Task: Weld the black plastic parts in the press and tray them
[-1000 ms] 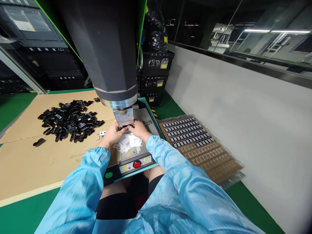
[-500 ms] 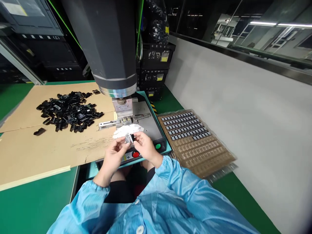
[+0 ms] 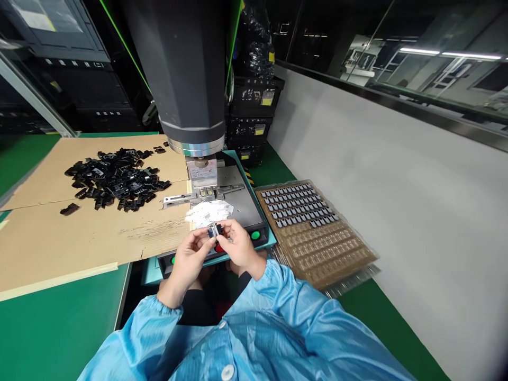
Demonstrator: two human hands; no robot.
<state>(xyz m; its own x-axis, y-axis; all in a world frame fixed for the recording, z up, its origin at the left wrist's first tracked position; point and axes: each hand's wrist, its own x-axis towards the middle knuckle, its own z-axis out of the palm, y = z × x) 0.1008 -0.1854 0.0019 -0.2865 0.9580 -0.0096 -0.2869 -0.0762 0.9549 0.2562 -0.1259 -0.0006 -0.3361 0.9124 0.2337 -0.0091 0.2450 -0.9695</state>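
The step in hand looked like close fingertip work on one small part [image 3: 215,229], black with a pale strip along its middle; it was held up above the press's front edge, just off the near side of the white pieces [image 3: 209,212]. Whether the hands were joining two pieces or only checking one was hard to judge, as the fingers covered much of it. Either way, the next move seemed to call for a light, even pinch that kept the part square.

The left hand [image 3: 191,257] gripped one end between thumb and fingertips, nearly closed; the right hand [image 3: 238,245] pinched the other end likewise, its thumb close to the pale strip. Both wrists were bent inward, the left forearm entering from 7 o'clock of the part and the right from 4 o'clock, both palms turned toward each other.

At 12 o'clock, beyond the white pieces, lay the metal fixture [image 3: 206,193] under the press head [image 3: 194,106]. The black parts [image 3: 119,182] were heaped at 10 o'clock, and the partly filled tray [image 3: 329,246] lay at 3 o'clock. A red button [image 3: 218,247] showed at 6 o'clock.
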